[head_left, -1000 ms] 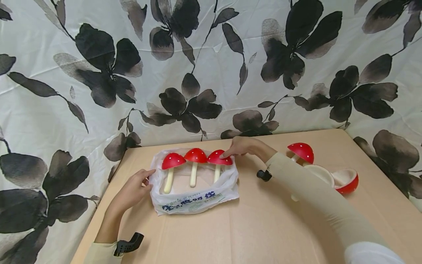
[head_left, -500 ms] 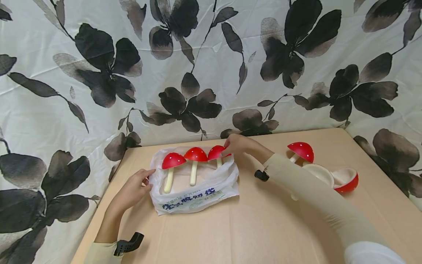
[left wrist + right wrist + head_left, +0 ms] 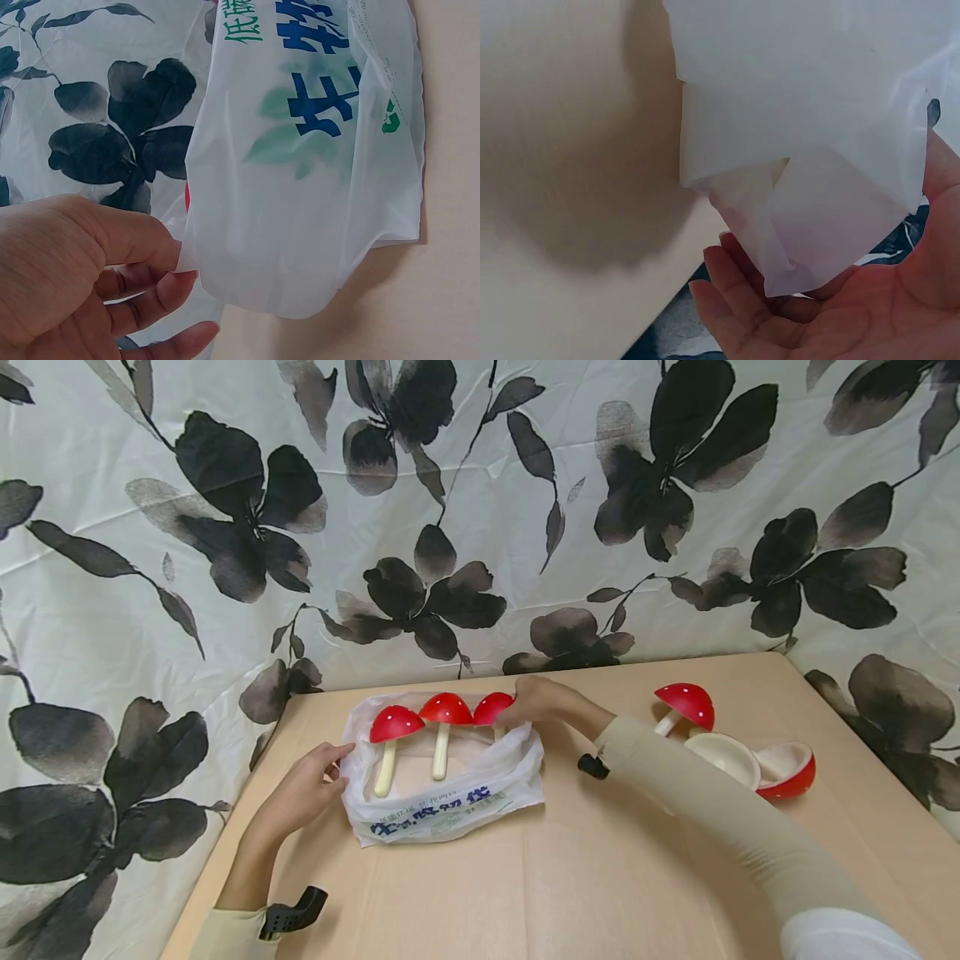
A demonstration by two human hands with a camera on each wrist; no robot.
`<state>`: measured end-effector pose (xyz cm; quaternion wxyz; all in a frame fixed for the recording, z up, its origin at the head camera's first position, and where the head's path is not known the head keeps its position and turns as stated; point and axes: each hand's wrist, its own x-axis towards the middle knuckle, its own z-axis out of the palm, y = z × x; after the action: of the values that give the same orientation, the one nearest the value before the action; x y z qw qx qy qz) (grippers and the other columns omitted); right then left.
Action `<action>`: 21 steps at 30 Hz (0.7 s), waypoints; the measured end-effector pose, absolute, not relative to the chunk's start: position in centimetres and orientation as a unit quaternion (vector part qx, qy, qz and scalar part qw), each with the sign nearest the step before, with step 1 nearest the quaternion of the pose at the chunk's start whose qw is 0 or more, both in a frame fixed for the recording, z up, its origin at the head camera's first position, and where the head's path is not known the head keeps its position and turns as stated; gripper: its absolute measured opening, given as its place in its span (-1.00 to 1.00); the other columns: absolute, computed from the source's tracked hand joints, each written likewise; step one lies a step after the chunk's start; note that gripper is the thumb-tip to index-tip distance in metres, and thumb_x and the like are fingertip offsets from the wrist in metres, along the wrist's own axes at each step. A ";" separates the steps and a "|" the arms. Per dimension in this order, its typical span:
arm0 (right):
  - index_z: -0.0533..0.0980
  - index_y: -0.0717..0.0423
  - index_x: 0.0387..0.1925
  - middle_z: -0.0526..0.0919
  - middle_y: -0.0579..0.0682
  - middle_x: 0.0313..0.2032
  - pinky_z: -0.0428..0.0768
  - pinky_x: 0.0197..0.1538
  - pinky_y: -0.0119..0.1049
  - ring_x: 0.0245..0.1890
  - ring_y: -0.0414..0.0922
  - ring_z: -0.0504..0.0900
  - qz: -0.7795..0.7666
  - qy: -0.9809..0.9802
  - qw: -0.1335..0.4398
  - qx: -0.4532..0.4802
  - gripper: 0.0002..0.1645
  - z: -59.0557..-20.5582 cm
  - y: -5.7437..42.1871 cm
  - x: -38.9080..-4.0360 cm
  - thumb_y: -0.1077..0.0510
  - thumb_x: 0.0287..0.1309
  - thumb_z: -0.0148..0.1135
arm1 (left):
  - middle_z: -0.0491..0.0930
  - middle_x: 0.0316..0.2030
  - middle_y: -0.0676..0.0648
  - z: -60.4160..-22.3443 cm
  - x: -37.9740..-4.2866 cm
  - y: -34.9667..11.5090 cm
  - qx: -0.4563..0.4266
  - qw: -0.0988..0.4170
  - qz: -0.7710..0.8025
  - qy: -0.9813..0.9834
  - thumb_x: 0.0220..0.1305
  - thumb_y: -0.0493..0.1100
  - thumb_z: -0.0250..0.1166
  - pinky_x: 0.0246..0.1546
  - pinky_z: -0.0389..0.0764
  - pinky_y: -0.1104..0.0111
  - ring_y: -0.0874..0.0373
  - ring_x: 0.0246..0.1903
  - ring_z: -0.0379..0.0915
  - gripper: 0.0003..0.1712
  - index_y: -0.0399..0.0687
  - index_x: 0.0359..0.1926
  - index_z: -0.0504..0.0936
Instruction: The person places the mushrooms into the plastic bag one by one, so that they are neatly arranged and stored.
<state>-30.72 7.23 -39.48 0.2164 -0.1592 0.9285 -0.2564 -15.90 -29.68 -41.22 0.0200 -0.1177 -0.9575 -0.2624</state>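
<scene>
A white plastic bag [image 3: 450, 822] with blue and green print lies at the back of the table, its mouth spread. Three toy mushrooms with white-dotted red caps and cream stems lie in it: a left mushroom [image 3: 395, 724], a middle mushroom [image 3: 447, 708] and a right mushroom [image 3: 492, 705]. At the bag's left edge, my left hand [image 3: 303, 787] pinches the plastic between thumb and finger. My right hand [image 3: 543, 700] is curled round the bag's right end, overlapping the right cap; in the right wrist view, plastic [image 3: 795, 97] hides parts of its fingers and thumb.
On the right stand another red-capped mushroom [image 3: 686, 704], a cream bowl [image 3: 723, 758] and a tilted red bowl [image 3: 791, 783] with a pale inside. My right forearm [image 3: 720, 827] passes in front of them. A floral cloth [image 3: 465, 527] hangs behind the wooden table [image 3: 585, 893].
My right hand's finger has left the right mushroom's cap and now curls at the bag's edge. The bag's front has risen over that mushroom's stem. My left hand stays put.
</scene>
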 end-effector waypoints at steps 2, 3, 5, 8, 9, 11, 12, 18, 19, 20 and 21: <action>0.54 0.26 -0.12 0.59 0.07 -0.29 0.53 -0.31 -0.29 -0.29 -0.04 0.53 -0.255 0.935 0.186 -0.165 -0.35 -39.3 7.1 -30.4 -0.16 -0.04 0.49 | 0.46 -0.33 -0.11 -41.3 -15.9 -29.7 -0.118 0.021 -0.262 -0.957 0.17 -0.48 0.26 -0.35 0.44 0.40 0.09 -0.33 0.39 -0.44 -0.51 0.23 0.50; 0.57 0.25 -0.12 0.59 0.06 -0.29 0.52 -0.32 -0.31 -0.28 -0.05 0.52 -0.249 0.940 0.159 -0.172 -0.38 -39.2 6.9 -30.1 -0.15 -0.02 0.49 | 0.46 -0.33 -0.10 -41.3 -15.9 -29.7 -0.119 0.021 -0.263 -0.957 0.16 -0.48 0.26 -0.35 0.44 0.41 0.10 -0.33 0.39 -0.44 -0.52 0.23 0.50; 0.64 0.22 -0.14 0.60 0.05 -0.25 0.56 -0.30 -0.33 -0.25 -0.06 0.51 -0.243 0.946 0.095 -0.194 -0.47 -38.9 6.7 -29.5 -0.12 0.02 0.49 | 0.46 -0.33 -0.09 -41.3 -15.9 -29.7 -0.118 0.020 -0.262 -0.958 0.16 -0.48 0.26 -0.34 0.45 0.41 0.11 -0.33 0.39 -0.44 -0.51 0.23 0.51; 0.70 0.12 -0.21 0.61 0.01 -0.22 0.60 -0.26 -0.34 -0.23 -0.09 0.50 -0.243 0.936 0.022 -0.255 -0.68 -38.4 6.3 -28.5 -0.02 0.10 0.48 | 0.47 -0.33 -0.09 -41.2 -15.9 -29.7 -0.119 0.022 -0.263 -0.957 0.16 -0.48 0.26 -0.34 0.45 0.41 0.11 -0.32 0.39 -0.44 -0.51 0.24 0.50; 0.72 0.10 -0.25 0.63 -0.01 -0.22 0.61 -0.24 -0.34 -0.24 -0.09 0.52 -0.246 0.927 0.019 -0.284 -0.76 -38.3 6.2 -28.1 0.03 0.13 0.47 | 0.47 -0.32 -0.10 -41.2 -15.9 -29.7 -0.119 0.023 -0.263 -0.957 0.16 -0.49 0.26 -0.35 0.45 0.41 0.10 -0.32 0.39 -0.44 -0.51 0.24 0.50; 0.73 0.06 -0.27 0.68 -0.07 -0.25 0.63 -0.19 -0.35 -0.25 -0.12 0.57 -0.246 0.905 0.048 -0.344 -0.85 -38.2 6.1 -27.3 0.07 0.18 0.44 | 0.47 -0.32 -0.10 -41.1 -15.9 -29.7 -0.119 0.024 -0.263 -0.957 0.16 -0.49 0.26 -0.35 0.45 0.41 0.10 -0.32 0.39 -0.44 -0.50 0.24 0.51; 0.73 0.04 -0.25 0.70 -0.10 -0.26 0.62 -0.17 -0.36 -0.25 -0.15 0.58 -0.242 0.894 0.078 -0.368 -0.85 -38.2 6.1 -26.9 0.06 0.20 0.43 | 0.47 -0.32 -0.10 -41.0 -15.9 -29.7 -0.120 0.025 -0.265 -0.957 0.16 -0.49 0.26 -0.35 0.44 0.40 0.11 -0.32 0.39 -0.44 -0.51 0.24 0.51; 0.69 0.00 -0.14 0.68 -0.19 -0.31 0.57 -0.07 -0.31 -0.24 -0.20 0.57 -0.191 0.858 0.212 -0.427 -0.76 -38.7 6.7 -25.5 -0.04 0.26 0.37 | 0.47 -0.33 -0.10 -41.0 -15.9 -29.8 -0.120 0.027 -0.262 -0.957 0.17 -0.48 0.26 -0.34 0.45 0.40 0.11 -0.32 0.39 -0.45 -0.50 0.23 0.51; 0.70 -0.01 -0.17 0.66 -0.20 -0.35 0.56 -0.09 -0.31 -0.27 -0.20 0.56 -0.185 0.856 0.220 -0.429 -0.78 -38.8 6.8 -25.3 -0.03 0.27 0.36 | 0.47 -0.33 -0.10 -41.1 -15.9 -29.8 -0.119 0.026 -0.261 -0.958 0.17 -0.48 0.26 -0.34 0.45 0.40 0.11 -0.32 0.39 -0.45 -0.50 0.23 0.51; 0.70 -0.03 -0.19 0.64 -0.20 -0.38 0.55 -0.12 -0.31 -0.30 -0.20 0.54 -0.180 0.855 0.224 -0.432 -0.81 -38.8 6.9 -25.3 -0.03 0.28 0.36 | 0.47 -0.33 -0.09 -41.2 -15.9 -29.9 -0.120 0.025 -0.260 -0.958 0.17 -0.48 0.26 -0.34 0.45 0.40 0.11 -0.32 0.39 -0.45 -0.50 0.24 0.51; 0.71 -0.05 -0.22 0.63 -0.22 -0.40 0.53 -0.14 -0.32 -0.31 -0.21 0.52 -0.176 0.854 0.228 -0.433 -0.83 -38.8 7.1 -25.2 -0.02 0.28 0.35 | 0.47 -0.32 -0.09 -41.2 -15.9 -29.9 -0.119 0.023 -0.261 -0.958 0.17 -0.48 0.26 -0.33 0.45 0.40 0.10 -0.32 0.39 -0.45 -0.50 0.24 0.51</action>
<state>-25.18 7.06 -38.81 0.2279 -0.4331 0.8542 -0.1756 -15.93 -29.88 -41.15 0.0233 -0.1193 -0.9578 -0.2606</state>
